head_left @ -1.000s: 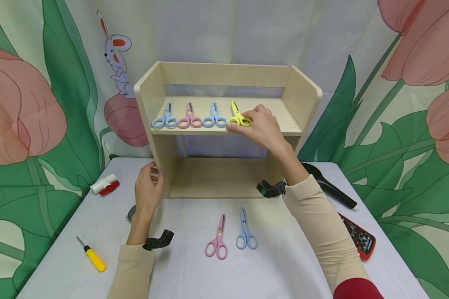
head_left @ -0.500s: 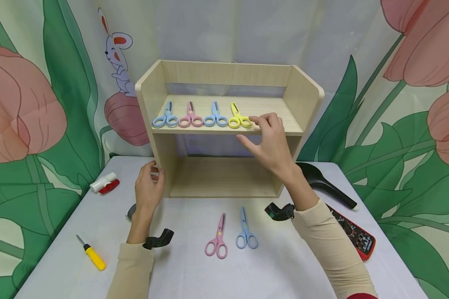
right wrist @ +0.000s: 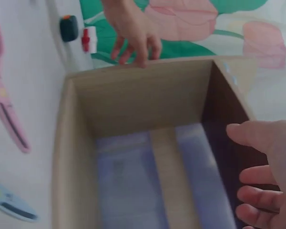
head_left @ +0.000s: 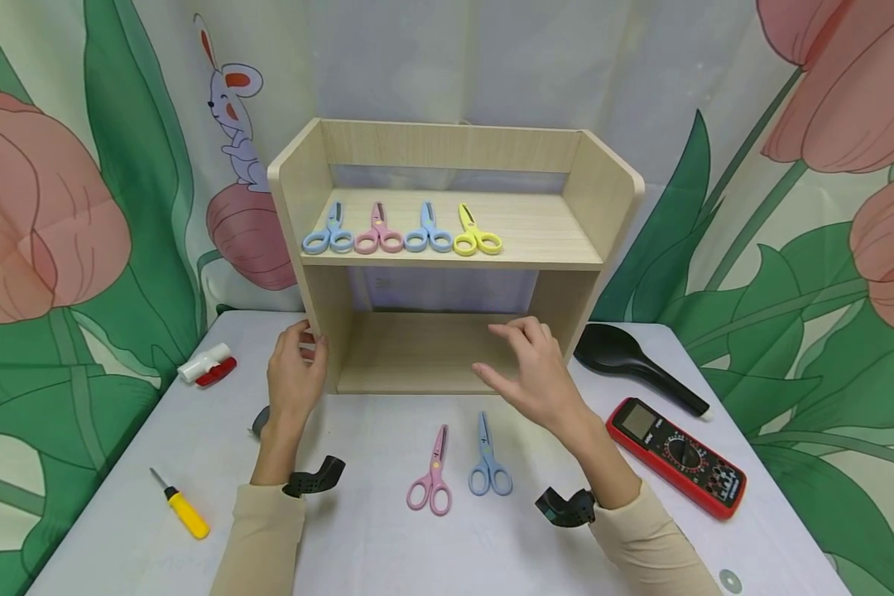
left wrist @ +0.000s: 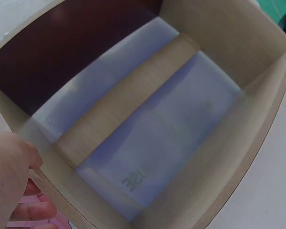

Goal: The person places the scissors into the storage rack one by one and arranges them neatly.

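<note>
My left hand point(head_left: 296, 372) holds the front edge of the left side panel of a pale wooden desktop shelf point(head_left: 447, 263). In the left wrist view its fingers point(left wrist: 35, 210) bend along the panel's outer side. My right hand point(head_left: 540, 372), with nothing in it, hovers before the lower compartment, fingers and thumb apart. On the upper board lie blue scissors point(head_left: 329, 240), pink scissors point(head_left: 378, 240), more blue scissors point(head_left: 428, 240) and yellow scissors point(head_left: 478, 241), points to the back. Between my arms on the table are a second pink pair point(head_left: 430, 490) and another blue pair point(head_left: 489, 476).
At right lie a black ladle-like utensil point(head_left: 614, 352) and a red multimeter point(head_left: 678, 455). A yellow-handled screwdriver point(head_left: 186, 513) and a white-and-red item point(head_left: 207, 365) lie at left. A dark object point(head_left: 261, 420) is partly behind my left wrist.
My right hand has let go of the yellow scissors on the upper board and come down toward me, uncovering the multimeter. My left hand has stayed at the shelf's side.
</note>
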Available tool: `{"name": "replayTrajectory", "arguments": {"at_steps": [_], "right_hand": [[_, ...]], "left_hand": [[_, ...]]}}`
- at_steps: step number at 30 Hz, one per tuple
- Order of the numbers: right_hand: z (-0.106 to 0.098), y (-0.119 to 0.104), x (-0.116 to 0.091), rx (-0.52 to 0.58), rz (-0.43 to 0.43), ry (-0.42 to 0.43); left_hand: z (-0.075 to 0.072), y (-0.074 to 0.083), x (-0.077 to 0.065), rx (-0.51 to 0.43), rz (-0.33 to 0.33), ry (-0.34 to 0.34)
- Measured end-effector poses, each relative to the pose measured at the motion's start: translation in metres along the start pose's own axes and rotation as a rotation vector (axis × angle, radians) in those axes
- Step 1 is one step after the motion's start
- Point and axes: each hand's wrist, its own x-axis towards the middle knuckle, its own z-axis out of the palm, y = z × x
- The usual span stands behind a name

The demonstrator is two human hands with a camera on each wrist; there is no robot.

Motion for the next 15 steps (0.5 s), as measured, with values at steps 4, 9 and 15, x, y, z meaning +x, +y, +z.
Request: {"name": "replayTrajectory", "arguments": {"at_steps": [4,9,15], "right_hand": [[0.011,0.002,-0.020,0.006,0.069,-0.080],[0.022,0.006,-0.039,-0.002,0.127,-0.163],[0.033,0.011,-0.052,-0.002,0.140,-0.215]], "left_hand": [[0.000,0.000,0.000,0.004,-0.001,0.002],[0.001,-0.001,0.000,0.010,-0.002,0.002],[0.002,-0.001,0.000,0.008,-0.003,0.001]]}}
